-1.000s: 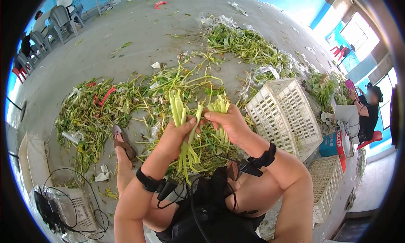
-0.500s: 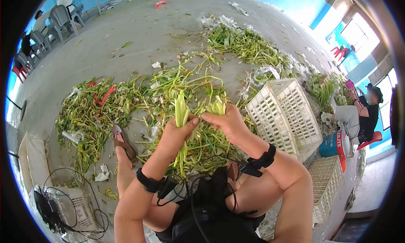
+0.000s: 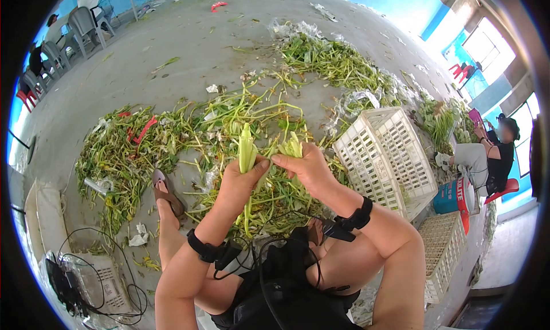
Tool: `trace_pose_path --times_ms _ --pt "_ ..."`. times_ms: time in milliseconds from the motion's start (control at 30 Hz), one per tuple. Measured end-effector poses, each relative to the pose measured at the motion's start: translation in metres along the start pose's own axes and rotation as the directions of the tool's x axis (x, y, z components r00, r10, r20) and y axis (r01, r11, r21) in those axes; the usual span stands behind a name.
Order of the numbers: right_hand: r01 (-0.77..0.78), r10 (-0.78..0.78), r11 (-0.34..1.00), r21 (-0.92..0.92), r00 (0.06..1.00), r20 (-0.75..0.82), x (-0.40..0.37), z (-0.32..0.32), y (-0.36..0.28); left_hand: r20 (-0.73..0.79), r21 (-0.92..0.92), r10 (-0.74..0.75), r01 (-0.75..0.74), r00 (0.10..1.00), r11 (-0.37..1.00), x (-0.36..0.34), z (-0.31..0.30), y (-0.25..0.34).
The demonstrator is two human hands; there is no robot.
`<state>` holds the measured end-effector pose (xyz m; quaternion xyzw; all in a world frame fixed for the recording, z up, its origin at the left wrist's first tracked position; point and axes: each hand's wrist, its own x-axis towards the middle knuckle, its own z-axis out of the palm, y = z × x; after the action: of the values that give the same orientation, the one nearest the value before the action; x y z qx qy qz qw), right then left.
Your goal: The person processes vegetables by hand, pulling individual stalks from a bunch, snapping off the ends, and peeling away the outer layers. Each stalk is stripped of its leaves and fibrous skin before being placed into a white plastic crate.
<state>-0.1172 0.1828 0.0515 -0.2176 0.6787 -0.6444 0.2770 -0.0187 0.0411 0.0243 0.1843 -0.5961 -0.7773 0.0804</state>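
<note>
Mid-step on what looks like stripping or sorting greens. Gripping a stalk bundle (image 3: 247, 149) in left hand (image 3: 236, 184) with fist closed tight and thumb pressed across the stems. Pale tips poking up above the fist, tails hanging down past the wrist. Pinching a shorter bunch (image 3: 292, 147) in right hand (image 3: 310, 170), with fingers curled shut round it and thumb and forefinger reaching over to touch the left thumb. Holding both handfuls up over the lap, hands touching, above the near edge of the pile (image 3: 132, 147) spread across the floor (image 3: 172, 38).

Next move, as a guess: calls for a firm left-hand hold and a short pull or peel by the right to part one piece from the bundle, without snapping the stems. Cannot tell which stem is being worked.

Around: white crate (image 3: 389, 152) tilted just right of right hand, toward the floor's right edge. Second crate (image 3: 444, 255) nearer, beside the right elbow. Sandalled foot (image 3: 166, 195) just left of the left forearm. Another person (image 3: 492, 158) seated at the right edge. Chairs (image 3: 86, 24) in the far left corner.
</note>
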Motion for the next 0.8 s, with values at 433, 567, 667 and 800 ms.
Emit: trace_pose_path --times_ms 433,567,667,800 --pt "0.001 0.0 0.999 -0.036 0.999 0.033 0.0 -0.002 0.002 0.007 -0.03 -0.033 0.033 0.999 0.999 -0.001 0.0 0.003" --pt "-0.024 0.024 1.0 0.009 0.999 0.041 0.003 -0.004 0.007 0.039 -0.145 -0.038 0.043 0.999 0.989 0.001 -0.002 -0.001" --pt "-0.019 0.02 1.0 -0.007 1.0 0.023 0.003 -0.005 0.008 0.06 -0.042 -0.018 0.02 0.998 0.999 0.003 -0.006 0.0" --pt "-0.014 0.013 1.0 -0.027 1.0 -0.015 0.004 -0.007 0.006 0.046 0.179 0.04 -0.048 0.998 0.983 0.006 -0.008 -0.002"
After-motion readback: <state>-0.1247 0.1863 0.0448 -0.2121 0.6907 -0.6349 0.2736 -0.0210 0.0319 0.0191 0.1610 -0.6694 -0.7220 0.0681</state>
